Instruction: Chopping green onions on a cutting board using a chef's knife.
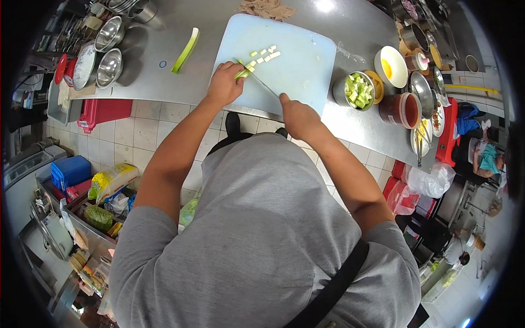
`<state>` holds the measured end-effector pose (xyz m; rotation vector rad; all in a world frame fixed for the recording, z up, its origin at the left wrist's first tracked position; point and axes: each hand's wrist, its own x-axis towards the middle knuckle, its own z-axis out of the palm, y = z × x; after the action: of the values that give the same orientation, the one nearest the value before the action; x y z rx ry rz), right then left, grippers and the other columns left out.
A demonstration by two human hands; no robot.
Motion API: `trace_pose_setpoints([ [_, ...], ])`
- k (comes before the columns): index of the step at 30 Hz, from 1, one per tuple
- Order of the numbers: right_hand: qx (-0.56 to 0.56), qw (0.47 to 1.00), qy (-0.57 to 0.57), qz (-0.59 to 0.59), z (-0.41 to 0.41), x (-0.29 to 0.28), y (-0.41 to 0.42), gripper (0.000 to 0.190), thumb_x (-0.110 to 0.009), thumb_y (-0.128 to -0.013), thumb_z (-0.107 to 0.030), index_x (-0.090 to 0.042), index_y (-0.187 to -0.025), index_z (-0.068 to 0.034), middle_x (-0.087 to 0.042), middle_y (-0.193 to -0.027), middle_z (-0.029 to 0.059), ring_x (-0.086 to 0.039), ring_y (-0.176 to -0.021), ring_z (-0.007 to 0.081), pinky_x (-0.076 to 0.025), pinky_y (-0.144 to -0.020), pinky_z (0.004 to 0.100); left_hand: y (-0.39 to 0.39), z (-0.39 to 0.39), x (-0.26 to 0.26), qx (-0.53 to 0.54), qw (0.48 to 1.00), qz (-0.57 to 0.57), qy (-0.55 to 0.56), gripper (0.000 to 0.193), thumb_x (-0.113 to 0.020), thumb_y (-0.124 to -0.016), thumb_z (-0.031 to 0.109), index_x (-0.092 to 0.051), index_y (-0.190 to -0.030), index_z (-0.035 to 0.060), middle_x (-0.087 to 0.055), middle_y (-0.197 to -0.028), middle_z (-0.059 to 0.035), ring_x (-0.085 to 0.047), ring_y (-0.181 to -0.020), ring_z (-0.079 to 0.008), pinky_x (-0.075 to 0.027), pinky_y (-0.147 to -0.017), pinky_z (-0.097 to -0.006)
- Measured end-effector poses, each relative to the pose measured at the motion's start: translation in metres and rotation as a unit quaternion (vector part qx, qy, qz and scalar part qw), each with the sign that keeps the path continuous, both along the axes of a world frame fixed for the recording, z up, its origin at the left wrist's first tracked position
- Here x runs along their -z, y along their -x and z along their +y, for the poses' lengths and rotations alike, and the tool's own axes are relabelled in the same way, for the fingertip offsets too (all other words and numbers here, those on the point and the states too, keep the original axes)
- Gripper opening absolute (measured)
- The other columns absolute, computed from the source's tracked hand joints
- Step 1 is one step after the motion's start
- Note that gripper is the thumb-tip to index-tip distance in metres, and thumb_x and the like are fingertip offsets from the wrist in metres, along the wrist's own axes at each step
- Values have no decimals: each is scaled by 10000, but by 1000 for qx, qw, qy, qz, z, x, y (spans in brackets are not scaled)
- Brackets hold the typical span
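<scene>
A pale blue cutting board (303,49) lies on the steel table before me. My left hand (224,84) presses strips of green vegetable (243,75) onto its left part, fingers curled over them. With my right hand (301,117) I grip a knife (264,85) by its handle, which is mostly hidden. Its blade slants up-left across the board, against the strips near my left fingertips. Small diced pieces (269,56) lie scattered just beyond the blade. One long green-and-white vegetable strip (186,51) rests on the steel left of the board.
Right of the board stand a metal container (338,91) of diced green pieces, a white bowl (381,57) with yellow contents and a tub of red sauce (394,108). Steel bowls (109,67) are at left. A brown cloth (266,9) lies beyond the board. Another person (455,250) is far right.
</scene>
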<state>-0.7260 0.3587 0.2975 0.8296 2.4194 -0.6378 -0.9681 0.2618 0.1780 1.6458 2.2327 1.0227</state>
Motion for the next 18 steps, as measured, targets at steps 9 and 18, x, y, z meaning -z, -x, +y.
trace_pose_setpoints([
  [9,9,999,3,38,14,27,20,418,-581,-957,37,-474,-1360,2,-713,-1161,286,-737,-1059,451,-610,-878,524,-8,-17,1,-43,998,-19,-35,330,-769,-839,76,-699,-1161,52,-690,-1110,-159,-640,-1047,-416,-534,-948,-508],
  [18,-2,1000,1,-3,-8,-24,-24,367,-599,-926,38,-491,-1274,-1,-699,-1139,307,-736,-1021,475,-609,-850,536,-11,-15,-1,-53,999,-2,-2,281,-755,-850,79,-715,-1127,55,-704,-1097,-139,-655,-1052,-390,-547,-938,-482],
])
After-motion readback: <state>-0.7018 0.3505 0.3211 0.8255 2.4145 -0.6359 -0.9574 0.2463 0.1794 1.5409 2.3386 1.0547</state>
